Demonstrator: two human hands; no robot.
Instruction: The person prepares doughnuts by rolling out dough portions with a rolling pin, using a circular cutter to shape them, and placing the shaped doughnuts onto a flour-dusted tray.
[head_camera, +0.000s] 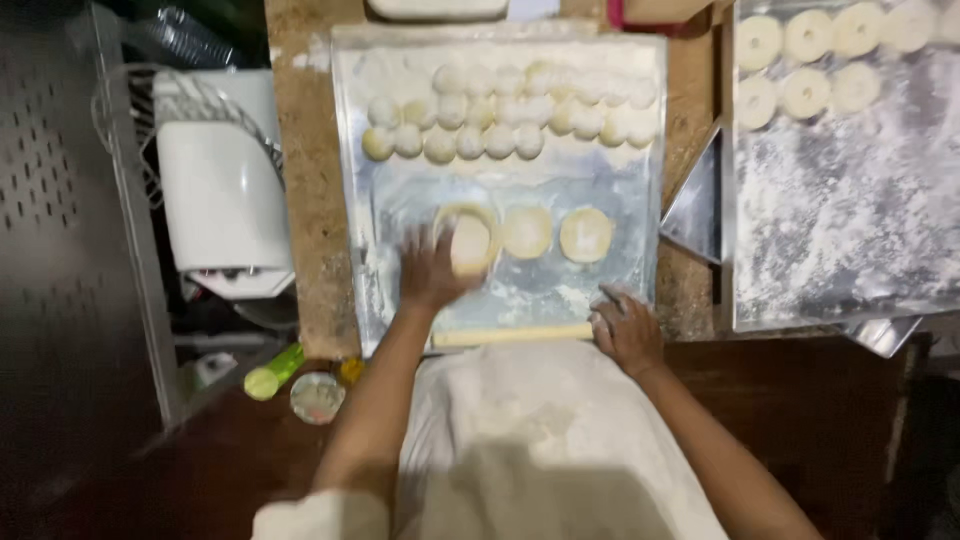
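My left hand (428, 272) rests on a flattened dough disc (468, 240) at the left of the floured metal tray (380, 215); the hand is blurred. Two more flat discs, one in the middle (527, 232) and one to the right (586, 235), lie in a row beside it. Several small dough balls (500, 110) fill the far part of the tray. My right hand (626, 328), dusted with flour, sits at the tray's near right corner, touching the end of a wooden rolling pin (512, 335) that lies along the near edge.
A second floured tray (840, 220) at the right carries ring-shaped dough pieces (806, 62) along its far side. A white machine (222, 190) stands at the left. A green bottle (272, 372) and a small round lid (317, 397) lie near my left elbow.
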